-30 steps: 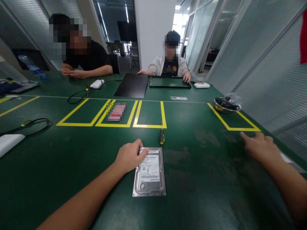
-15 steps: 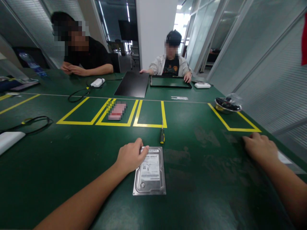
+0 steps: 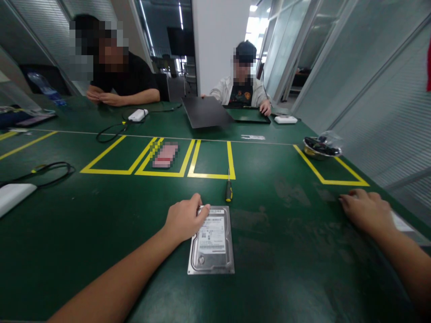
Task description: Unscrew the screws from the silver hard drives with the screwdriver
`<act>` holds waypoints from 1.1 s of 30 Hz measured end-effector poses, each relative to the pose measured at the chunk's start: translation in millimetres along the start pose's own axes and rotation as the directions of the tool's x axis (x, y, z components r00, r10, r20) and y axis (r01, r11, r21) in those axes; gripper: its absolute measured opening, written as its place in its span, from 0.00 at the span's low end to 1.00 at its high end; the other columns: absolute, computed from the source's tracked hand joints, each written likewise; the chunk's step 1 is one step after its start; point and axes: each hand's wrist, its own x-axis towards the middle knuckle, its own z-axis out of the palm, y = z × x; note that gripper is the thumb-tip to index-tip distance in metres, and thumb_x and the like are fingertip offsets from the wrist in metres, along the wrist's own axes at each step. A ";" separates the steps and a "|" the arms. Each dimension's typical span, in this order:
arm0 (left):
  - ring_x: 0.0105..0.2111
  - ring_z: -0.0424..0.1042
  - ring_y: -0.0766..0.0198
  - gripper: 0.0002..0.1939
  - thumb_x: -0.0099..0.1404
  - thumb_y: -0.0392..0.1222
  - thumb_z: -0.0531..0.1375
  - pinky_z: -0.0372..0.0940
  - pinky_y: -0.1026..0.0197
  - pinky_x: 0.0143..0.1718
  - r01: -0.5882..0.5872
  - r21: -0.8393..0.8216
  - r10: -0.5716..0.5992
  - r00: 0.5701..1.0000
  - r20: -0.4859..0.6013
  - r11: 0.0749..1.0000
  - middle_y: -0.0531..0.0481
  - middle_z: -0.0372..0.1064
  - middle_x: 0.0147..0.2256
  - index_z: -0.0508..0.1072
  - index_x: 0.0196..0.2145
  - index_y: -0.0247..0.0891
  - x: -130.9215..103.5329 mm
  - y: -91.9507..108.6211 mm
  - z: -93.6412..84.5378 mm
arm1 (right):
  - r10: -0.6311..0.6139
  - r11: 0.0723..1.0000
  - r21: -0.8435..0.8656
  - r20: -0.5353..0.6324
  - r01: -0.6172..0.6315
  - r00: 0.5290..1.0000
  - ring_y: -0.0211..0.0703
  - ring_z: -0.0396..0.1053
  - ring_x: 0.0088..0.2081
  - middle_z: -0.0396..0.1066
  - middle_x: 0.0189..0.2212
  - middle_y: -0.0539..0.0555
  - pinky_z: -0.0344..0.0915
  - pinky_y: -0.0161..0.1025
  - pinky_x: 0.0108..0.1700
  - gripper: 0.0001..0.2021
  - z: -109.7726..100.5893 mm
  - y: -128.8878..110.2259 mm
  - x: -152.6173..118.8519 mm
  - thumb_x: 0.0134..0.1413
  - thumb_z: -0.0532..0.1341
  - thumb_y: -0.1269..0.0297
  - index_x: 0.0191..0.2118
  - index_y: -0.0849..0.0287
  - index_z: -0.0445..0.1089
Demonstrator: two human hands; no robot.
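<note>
A silver hard drive [image 3: 210, 244] with a white label lies flat on the green table in front of me. My left hand [image 3: 185, 220] grips its upper left corner, thumb on the top face and fingers curled at the edge. Just beyond the drive lies a screwdriver [image 3: 229, 192] with a black and yellow handle, its shaft pointing away. Well off to the right, my right hand [image 3: 365, 211] rests low over the table with its fingers bent together. Whatever may be between those fingertips is too small or hidden to tell.
Yellow tape frames [image 3: 212, 176] mark the table; a blurred pink object [image 3: 165, 156] lies in one. A metal bowl of dark parts [image 3: 321, 148] stands at right. White boxes with cables [image 3: 138, 115] lie about. Across the table, one person handles a dark panel [image 3: 207, 112]; another leans on it.
The person opposite has lifted the dark panel and tilted it rightward, partly over the black frame. My left hand stays on the hard drive. My right fingertips have shifted slightly.
</note>
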 end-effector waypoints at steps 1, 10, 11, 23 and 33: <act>0.31 0.73 0.54 0.19 0.70 0.57 0.47 0.54 0.61 0.29 0.002 0.001 -0.002 1.000 0.000 1.000 0.46 0.73 0.30 0.67 0.37 0.40 0.0 0.1 -0.2 | -0.016 1.000 -0.009 0.000 0.016 1.000 0.61 0.64 0.46 0.66 0.51 0.70 0.59 0.48 0.41 0.18 -1.1 -0.1 -0.9 0.64 0.51 0.63 0.46 0.60 0.77; 0.30 0.73 0.54 0.19 0.70 0.57 0.46 0.53 0.61 0.29 0.004 -0.007 -0.004 1.000 -0.006 1.000 0.46 0.72 0.29 0.67 0.37 0.40 -0.8 0.4 0.0 | -0.081 0.996 -0.047 -0.005 0.080 0.997 0.59 0.64 0.46 0.67 0.48 0.70 0.57 0.47 0.40 0.17 -14.4 -4.4 -4.9 0.64 0.47 0.71 0.41 0.64 0.75; 0.30 0.73 0.54 0.19 0.70 0.57 0.46 0.53 0.61 0.29 0.008 -0.008 -0.009 1.000 -0.006 1.000 0.46 0.72 0.29 0.67 0.37 0.40 -1.1 0.5 0.4 | -0.085 0.995 -0.045 -0.005 0.085 0.996 0.59 0.64 0.45 0.67 0.47 0.70 0.57 0.47 0.40 0.17 -15.2 -4.5 -4.9 0.64 0.47 0.72 0.40 0.64 0.75; 0.32 0.75 0.51 0.20 0.71 0.56 0.45 0.57 0.58 0.30 -0.015 0.028 0.015 1.000 -0.026 0.999 0.46 0.74 0.30 0.67 0.38 0.40 2.0 3.4 3.4 | -0.060 0.978 0.195 -0.093 0.077 0.994 0.54 0.66 0.38 0.69 0.37 0.68 0.55 0.45 0.36 0.16 -68.9 -69.8 10.2 0.67 0.47 0.64 0.40 0.66 0.71; 0.32 0.76 0.52 0.15 0.72 0.51 0.44 0.58 0.58 0.30 -0.037 0.060 0.040 0.998 -0.039 0.998 0.48 0.74 0.31 0.65 0.40 0.41 1.4 5.3 7.0 | -0.336 0.270 0.908 -0.222 0.319 0.915 0.38 0.62 0.28 0.66 0.25 0.49 0.57 0.35 0.32 0.09 -179.3 -208.6 -33.8 0.61 0.56 0.62 0.32 0.58 0.67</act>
